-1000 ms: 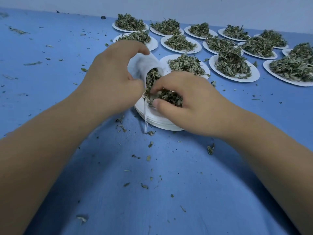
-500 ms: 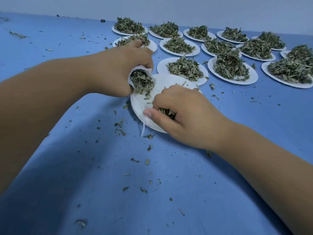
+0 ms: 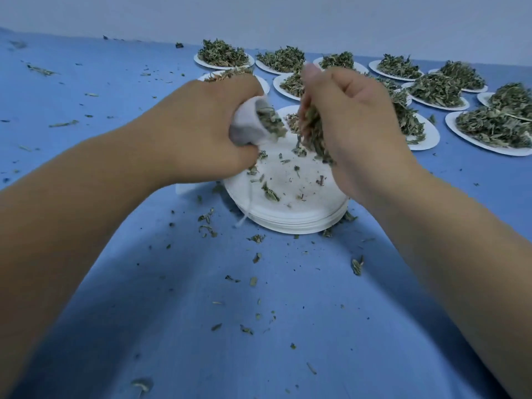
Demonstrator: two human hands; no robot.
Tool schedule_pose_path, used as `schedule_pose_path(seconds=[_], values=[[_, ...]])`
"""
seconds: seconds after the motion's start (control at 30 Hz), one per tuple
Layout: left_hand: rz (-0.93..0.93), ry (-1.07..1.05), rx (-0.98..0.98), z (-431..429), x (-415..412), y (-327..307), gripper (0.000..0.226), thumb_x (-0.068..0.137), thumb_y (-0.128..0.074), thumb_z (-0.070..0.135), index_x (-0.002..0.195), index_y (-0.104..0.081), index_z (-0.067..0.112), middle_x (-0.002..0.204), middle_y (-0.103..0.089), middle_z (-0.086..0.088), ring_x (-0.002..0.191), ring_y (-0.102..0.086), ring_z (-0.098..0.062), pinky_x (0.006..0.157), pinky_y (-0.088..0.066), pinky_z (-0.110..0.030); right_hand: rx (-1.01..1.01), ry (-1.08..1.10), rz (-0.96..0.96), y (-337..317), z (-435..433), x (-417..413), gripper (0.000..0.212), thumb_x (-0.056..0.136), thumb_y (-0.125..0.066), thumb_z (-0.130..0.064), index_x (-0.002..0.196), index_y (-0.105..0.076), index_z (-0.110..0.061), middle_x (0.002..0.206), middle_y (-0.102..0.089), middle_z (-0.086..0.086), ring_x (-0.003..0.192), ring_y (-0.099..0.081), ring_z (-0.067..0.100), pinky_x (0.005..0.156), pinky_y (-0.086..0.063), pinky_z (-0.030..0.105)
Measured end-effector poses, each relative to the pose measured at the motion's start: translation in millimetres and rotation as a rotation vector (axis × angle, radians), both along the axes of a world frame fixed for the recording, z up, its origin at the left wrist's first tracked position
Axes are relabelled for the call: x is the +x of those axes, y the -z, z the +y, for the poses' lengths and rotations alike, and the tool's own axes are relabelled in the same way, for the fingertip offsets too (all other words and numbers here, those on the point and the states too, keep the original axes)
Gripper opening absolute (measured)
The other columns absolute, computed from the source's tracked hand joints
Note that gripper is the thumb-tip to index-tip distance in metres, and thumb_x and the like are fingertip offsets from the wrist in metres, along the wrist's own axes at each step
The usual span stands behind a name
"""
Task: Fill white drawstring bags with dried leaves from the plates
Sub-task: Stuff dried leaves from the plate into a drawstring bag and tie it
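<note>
Left hand [image 3: 207, 125]: fingers curled tight round the bag [image 3: 244, 125], which is held above the left rim of the stack [image 3: 302, 217].
Bag: white, gathered in the fist, mouth open and turned to the right; green leaf is seen inside the mouth.
Right hand [image 3: 354, 125]: raised just beside the bag mouth, fingers and thumb closed on a clump of leaves [image 3: 313, 136]; bits hang below the fingers.
Stack: white plates piled on the table [image 3: 288, 298], between the two forearms; only scattered fragments are left on the top plate.
String [image 3: 244, 218]: a thin white cord is draped over the stack's near-left edge; its upper end cannot be traced.
Plates [image 3: 430, 136]: laid in rows at the far side of the table, each heaped with dried leaf.
Crumbs [image 3: 357, 266]: strewn over the blue table, thickest around the stack.
</note>
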State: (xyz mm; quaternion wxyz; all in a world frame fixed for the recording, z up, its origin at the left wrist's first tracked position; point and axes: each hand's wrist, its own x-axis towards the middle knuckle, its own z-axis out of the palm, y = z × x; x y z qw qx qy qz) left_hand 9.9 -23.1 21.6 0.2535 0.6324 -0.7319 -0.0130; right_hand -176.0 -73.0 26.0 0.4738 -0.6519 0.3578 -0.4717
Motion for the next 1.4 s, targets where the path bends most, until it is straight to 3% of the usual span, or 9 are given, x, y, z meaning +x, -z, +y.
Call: schedule_pose_path(seconds=[0.17, 0.23, 0.43, 0.63, 0.77, 0.9, 1.2, 1.27, 1.4], values=[[0.02, -0.078, -0.061, 0.3, -28.7, 14.8, 0.031, 0.08, -0.068, 0.048, 0.095, -0.052, 0.026, 0.08, -0.057, 0.005, 0.071, -0.053, -0.014, 0.057, -0.039, -0.03, 0.356, 0.033, -0.547, -20.2, -5.0, 13.6, 0.036, 0.109, -0.048, -0.029, 0.077, -0.049, -0.011, 0.056, -0.053, 0.0, 0.049, -0.048, 0.015, 0.053, -0.04, 0.031], [0.069, -0.118, -0.098, 1.2, -34.2, 18.7, 0.025, 0.08, -0.067, 0.043, 0.088, -0.054, 0.023, 0.075, -0.057, 0.002, 0.068, -0.052, -0.011, 0.054, -0.037, -0.03, 0.366, 0.012, -0.602, -21.9, -2.6, 20.3, 0.037, 0.109, -0.046, -0.027, 0.078, -0.053, -0.009, 0.058, -0.059, 0.001, 0.051, -0.055, 0.014, 0.055, -0.046, 0.03], [0.284, -0.16, -0.11, 0.6, -41.0, 16.5, 0.029, 0.068, -0.06, 0.043, 0.076, -0.052, 0.015, 0.068, -0.051, -0.001, 0.06, -0.044, -0.012, 0.051, -0.034, -0.021, 0.169, 0.106, -0.347, -8.4, 6.2, 32.6, 0.035, 0.109, -0.045, -0.023, 0.078, -0.058, -0.012, 0.071, -0.06, 0.0, 0.07, -0.057, 0.016, 0.069, -0.05, 0.031], [0.341, -0.159, -0.073, 0.4, -43.9, 15.9, 0.035, 0.074, -0.066, 0.034, 0.064, -0.036, 0.019, 0.06, -0.038, 0.003, 0.052, -0.031, -0.008, 0.045, -0.025, -0.021, 0.112, 0.115, -0.044, -4.6, 14.4, 29.7, 0.019, 0.084, -0.042, -0.036, 0.082, -0.046, -0.018, 0.074, -0.04, -0.005, 0.063, -0.037, 0.01, 0.064, -0.033, 0.032], [0.363, -0.157, -0.066, 2.9, -41.9, 13.2, 0.03, 0.068, -0.058, 0.039, 0.064, -0.038, 0.017, 0.058, -0.038, 0.003, 0.051, -0.032, -0.009, 0.044, -0.025, -0.021, -0.087, 0.032, 0.194, 1.3, 10.3, 25.1, 0.011, 0.085, -0.035, -0.021, 0.084, -0.044, -0.013, 0.068, -0.034, -0.003, 0.058, -0.031, 0.009, 0.057, -0.03, 0.026], [0.347, -0.198, -0.069, 4.0, -37.4, 13.9, 0.029, 0.065, -0.052, 0.038, 0.066, -0.034, 0.015, 0.06, -0.034, 0.003, 0.053, -0.027, -0.011, 0.047, -0.022, -0.024, -0.028, -0.054, 0.04, 9.1, 3.2, 12.3, 0.024, 0.084, -0.052, 0.004, 0.077, -0.06, -0.019, 0.067, -0.051, -0.005, 0.062, -0.044, 0.013, 0.054, -0.036, 0.025], [0.159, -0.237, -0.042, 1.7, -35.7, 24.4, 0.025, 0.071, -0.07, 0.028, 0.068, -0.047, 0.019, 0.06, -0.051, 0.002, 0.056, -0.046, -0.01, 0.047, -0.027, -0.027, -0.09, -0.188, 0.292, 5.2, -6.4, -16.8, 0.011, 0.082, -0.079, -0.008, 0.077, -0.079, -0.018, 0.074, -0.075, 0.004, 0.072, -0.065, 0.02, 0.08, -0.061, 0.053], [0.145, -0.265, -0.027, 0.5, -36.5, 22.7, 0.026, 0.068, -0.07, 0.027, 0.066, -0.045, 0.02, 0.06, -0.051, 0.003, 0.057, -0.047, -0.01, 0.048, -0.026, -0.028, -0.042, -0.292, 0.302, 4.4, -6.0, -22.9, 0.014, 0.078, -0.076, -0.011, 0.086, -0.081, -0.021, 0.09, -0.078, 0.007, 0.088, -0.072, 0.028, 0.09, -0.053, 0.062], [0.096, -0.288, -0.003, -2.1, -39.2, 20.0, 0.031, 0.072, -0.071, 0.027, 0.064, -0.042, 0.02, 0.059, -0.05, 0.002, 0.054, -0.045, -0.01, 0.046, -0.026, -0.027, -0.165, -0.378, 0.445, 2.9, -4.5, -28.3, 0.035, 0.085, -0.077, -0.001, 0.11, -0.078, -0.024, 0.108, -0.078, 0.001, 0.105, -0.073, 0.03, 0.094, -0.057, 0.051]])
